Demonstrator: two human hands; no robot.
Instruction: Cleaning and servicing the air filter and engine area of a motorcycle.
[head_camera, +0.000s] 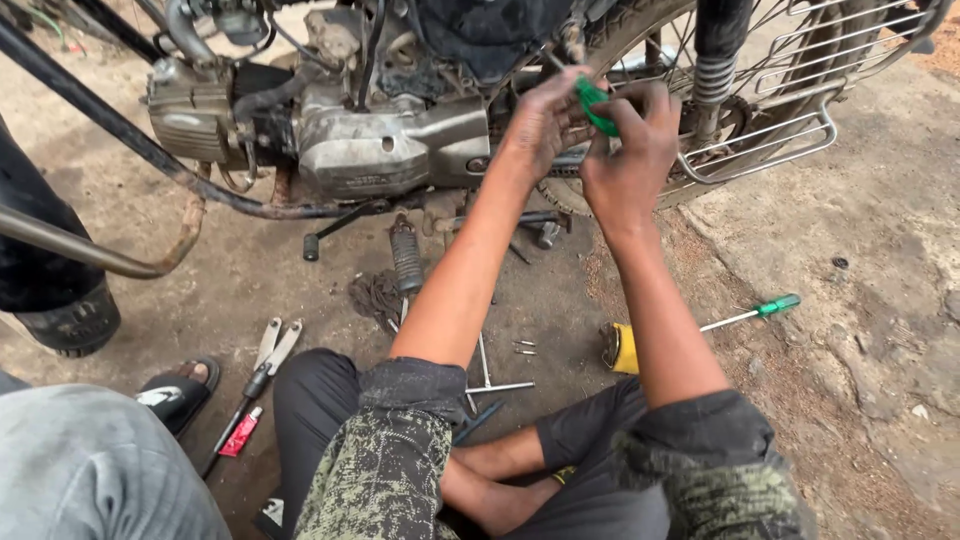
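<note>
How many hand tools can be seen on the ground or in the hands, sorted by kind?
Green-handled screwdrivers: 2, one in both hands, one on the ground
Pliers: 1
T-handle wrench: 1
Total: 4

Inspector A: Position of the hands?

Inspector B: Left hand and right hand are raised together at the motorcycle, beside its rear wheel. Both are closed around a green-handled tool.

Inspector A: Ground items?

Inspector B: A green-handled screwdriver lies right of the right forearm, near a yellow cylindrical object. A shock-absorber spring lies under the engine. Pliers and a small red tube lie near a sandalled foot.
</note>
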